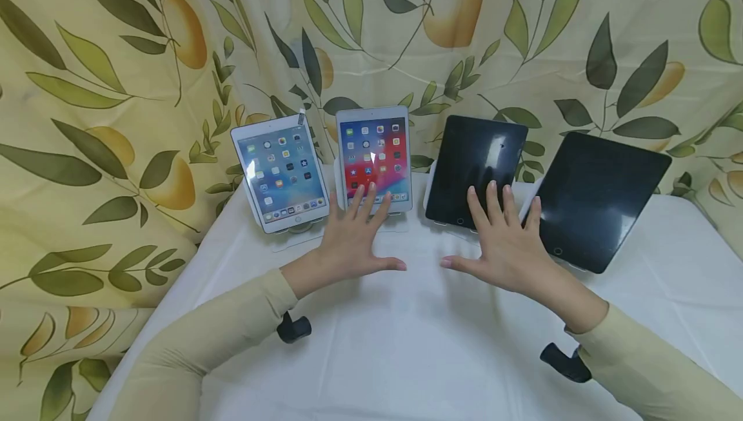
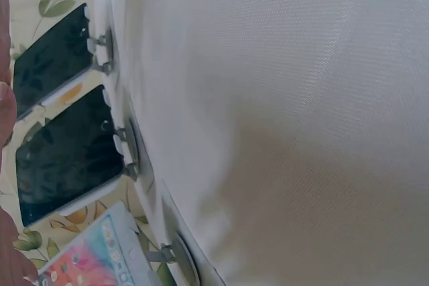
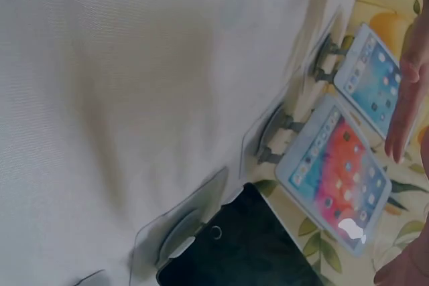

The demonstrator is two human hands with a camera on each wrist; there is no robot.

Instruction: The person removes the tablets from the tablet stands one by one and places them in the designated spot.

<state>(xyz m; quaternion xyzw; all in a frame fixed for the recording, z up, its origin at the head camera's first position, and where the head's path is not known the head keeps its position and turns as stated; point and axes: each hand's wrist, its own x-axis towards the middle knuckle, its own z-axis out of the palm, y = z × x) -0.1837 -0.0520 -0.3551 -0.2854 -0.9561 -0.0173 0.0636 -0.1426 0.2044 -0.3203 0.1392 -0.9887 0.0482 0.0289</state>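
My left hand (image 1: 351, 244) is held palm down with its fingers spread, in front of two white tablets with lit screens. The far-left tablet (image 1: 281, 169) shows app icons on blue; its neighbour (image 1: 374, 140) has a red and blue background, and my left fingertips overlap its lower part in the head view. Also spread, my right hand (image 1: 511, 250) overlaps the first of two dark-screened black tablets (image 1: 478, 156). The second black tablet (image 1: 604, 198) leans at the far right. Neither hand holds anything; whether the fingertips touch the screens I cannot tell.
Stands with round grey joints (image 3: 275, 128) and clear bases prop up the tablets. White cloth (image 1: 371, 356) covers the table. Behind hangs a leaf-and-fruit patterned curtain (image 1: 371, 73). A black wrist-camera mount (image 1: 294, 328) sits below the left cuff, another (image 1: 565, 363) below the right.
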